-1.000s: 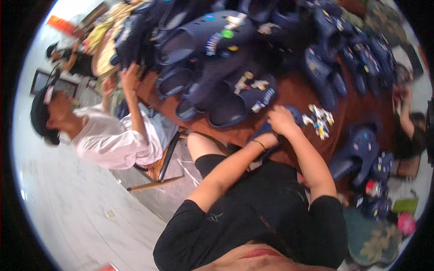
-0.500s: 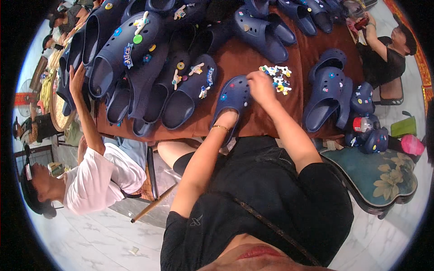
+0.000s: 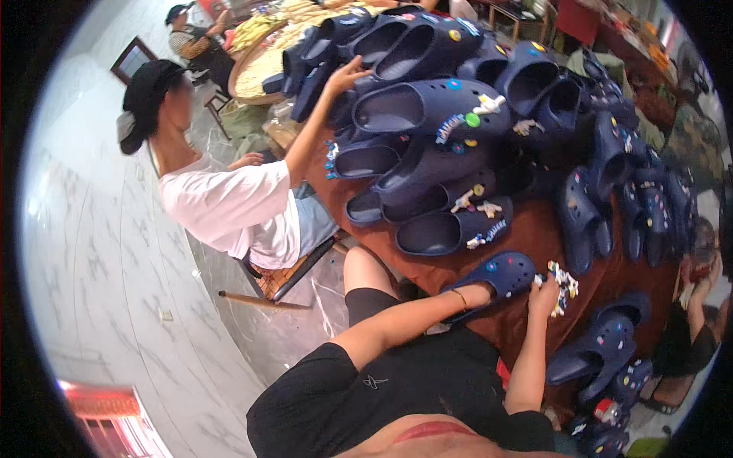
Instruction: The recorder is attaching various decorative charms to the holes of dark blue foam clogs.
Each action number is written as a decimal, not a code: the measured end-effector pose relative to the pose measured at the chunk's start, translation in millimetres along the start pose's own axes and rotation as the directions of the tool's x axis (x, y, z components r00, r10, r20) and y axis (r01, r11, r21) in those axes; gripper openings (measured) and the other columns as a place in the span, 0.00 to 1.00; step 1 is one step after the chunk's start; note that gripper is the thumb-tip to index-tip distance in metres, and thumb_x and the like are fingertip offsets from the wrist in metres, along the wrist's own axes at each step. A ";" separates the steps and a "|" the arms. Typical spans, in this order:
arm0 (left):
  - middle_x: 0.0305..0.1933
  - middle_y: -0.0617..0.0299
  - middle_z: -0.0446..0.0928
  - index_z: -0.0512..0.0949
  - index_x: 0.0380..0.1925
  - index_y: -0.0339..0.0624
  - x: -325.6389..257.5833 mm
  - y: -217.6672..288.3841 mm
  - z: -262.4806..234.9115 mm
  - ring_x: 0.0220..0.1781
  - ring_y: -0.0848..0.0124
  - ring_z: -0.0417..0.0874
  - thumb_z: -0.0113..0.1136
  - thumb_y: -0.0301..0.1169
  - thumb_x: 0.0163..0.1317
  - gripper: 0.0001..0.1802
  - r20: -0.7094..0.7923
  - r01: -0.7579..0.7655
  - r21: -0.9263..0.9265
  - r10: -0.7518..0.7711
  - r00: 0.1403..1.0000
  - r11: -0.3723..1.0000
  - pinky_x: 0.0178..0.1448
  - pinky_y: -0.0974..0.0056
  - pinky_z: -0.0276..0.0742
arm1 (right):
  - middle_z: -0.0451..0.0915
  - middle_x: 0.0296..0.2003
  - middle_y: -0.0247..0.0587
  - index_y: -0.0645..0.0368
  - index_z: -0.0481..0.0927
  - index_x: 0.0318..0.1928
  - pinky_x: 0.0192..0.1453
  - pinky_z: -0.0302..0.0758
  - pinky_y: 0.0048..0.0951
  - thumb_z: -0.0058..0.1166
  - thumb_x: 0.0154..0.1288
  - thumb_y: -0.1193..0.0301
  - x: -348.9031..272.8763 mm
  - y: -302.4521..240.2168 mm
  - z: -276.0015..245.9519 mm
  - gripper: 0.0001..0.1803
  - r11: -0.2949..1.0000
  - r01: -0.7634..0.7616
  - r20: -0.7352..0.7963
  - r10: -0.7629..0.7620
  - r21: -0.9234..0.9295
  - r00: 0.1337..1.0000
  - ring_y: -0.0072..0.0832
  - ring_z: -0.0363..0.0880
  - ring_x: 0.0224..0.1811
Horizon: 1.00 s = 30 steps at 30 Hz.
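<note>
A navy clog [image 3: 510, 269] with small coloured charms in its holes lies at the table's near edge. My left hand [image 3: 479, 295] is pushed into the opening, its fingers hidden inside. Just right of the toe, my right hand [image 3: 543, 298] has its fingers pinched together on a small white shoe charm at the edge of a heap. That heap of shoe charms [image 3: 565, 285], mostly white with blue and yellow bits, lies on the brown cloth [image 3: 527, 336].
Piled navy clogs [image 3: 427, 107] cover the table's far side. More clogs [image 3: 599, 340] and a bottle [image 3: 607, 411] are at the right. A person in a white shirt [image 3: 229, 198] sits at left, one hand [image 3: 349, 76] at the pile. A round basket [image 3: 263, 69] stands beyond.
The view has swung to the left. My right hand has moved from beside the clog's toe to the charm heap. My left hand stays inside the clog.
</note>
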<state>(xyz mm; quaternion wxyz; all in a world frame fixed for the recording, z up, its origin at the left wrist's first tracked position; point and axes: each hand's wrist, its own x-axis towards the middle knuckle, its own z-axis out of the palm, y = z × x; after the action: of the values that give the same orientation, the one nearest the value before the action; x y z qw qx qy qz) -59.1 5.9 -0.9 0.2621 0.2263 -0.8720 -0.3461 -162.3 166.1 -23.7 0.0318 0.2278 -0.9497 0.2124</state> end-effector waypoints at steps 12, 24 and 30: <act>0.54 0.52 0.70 0.71 0.47 0.40 13.0 6.6 -3.2 0.57 0.59 0.69 0.46 0.35 0.61 0.16 0.092 -0.016 -0.015 0.017 0.996 1.000 0.59 0.59 0.65 | 0.71 0.34 0.53 0.63 0.70 0.35 0.47 0.67 0.38 0.63 0.44 0.73 16.0 -3.1 0.0 0.18 0.992 -0.079 -0.012 0.080 0.101 0.997 0.48 0.71 0.40; 0.52 0.52 0.72 0.72 0.45 0.41 8.5 11.7 -4.6 0.56 0.59 0.71 0.47 0.34 0.60 0.16 0.265 -0.018 -0.052 0.031 0.964 0.999 0.58 0.59 0.66 | 0.76 0.38 0.53 0.64 0.70 0.42 0.47 0.70 0.34 0.59 0.47 0.77 15.9 -2.8 -10.5 0.20 0.932 -0.225 0.004 0.233 0.285 0.972 0.43 0.76 0.40; 0.51 0.51 0.72 0.73 0.45 0.41 12.1 18.0 -3.2 0.55 0.59 0.72 0.47 0.34 0.60 0.15 0.362 -0.022 -0.075 0.048 0.931 0.997 0.58 0.58 0.67 | 0.76 0.42 0.48 0.67 0.70 0.47 0.48 0.72 0.27 0.57 0.50 0.81 29.7 29.9 -5.1 0.21 0.814 -0.306 0.082 0.307 0.494 0.948 0.31 0.77 0.41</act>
<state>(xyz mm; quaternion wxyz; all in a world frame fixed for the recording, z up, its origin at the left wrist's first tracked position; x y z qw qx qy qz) -70.2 9.2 17.7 0.1098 0.1336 -0.8968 -0.4073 -202.4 179.9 -26.0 -0.0620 0.0721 -0.8859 0.4541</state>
